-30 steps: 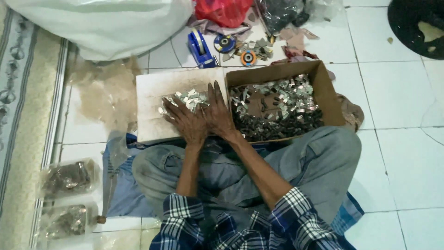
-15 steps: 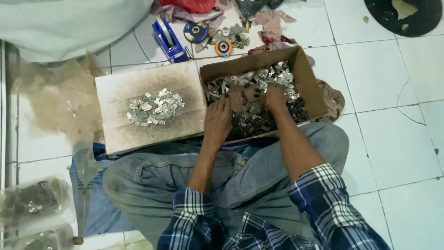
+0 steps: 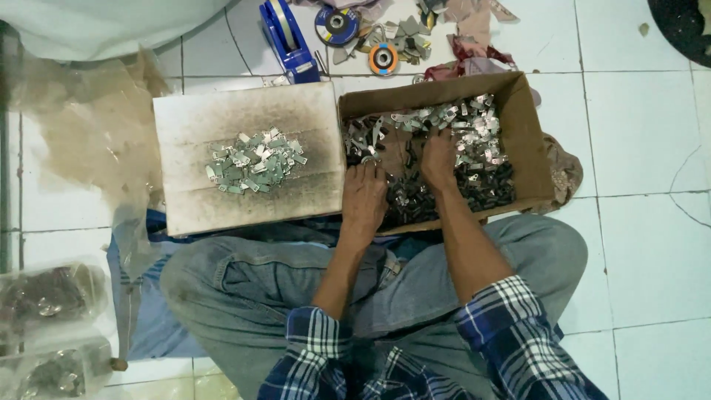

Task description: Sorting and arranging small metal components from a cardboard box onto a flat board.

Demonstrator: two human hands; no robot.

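I sit cross-legged on a tiled floor. A brown cardboard box (image 3: 523,133) in front of me holds many small metal pieces (image 3: 474,141), silvery at the back and darker at the front. My left hand (image 3: 364,198) rests palm down in the box's near left corner, fingers bent into the pieces. Further in, my right hand (image 3: 438,157) lies with its fingers curled among them. Whether either hand grips a piece is hidden. Left of the box lies a flat grey board (image 3: 244,111) with a small heap of silvery pieces (image 3: 255,161).
A blue tape dispenser (image 3: 287,38), grinding discs (image 3: 337,24) and cloth scraps (image 3: 474,52) lie beyond the box. Clear bags of metal parts (image 3: 48,326) sit at lower left. A crumpled plastic sheet (image 3: 74,126) lies left of the board.
Both hands left the heap on the grey board and moved right into the cardboard box. The view has shifted so the box sits nearer the middle.
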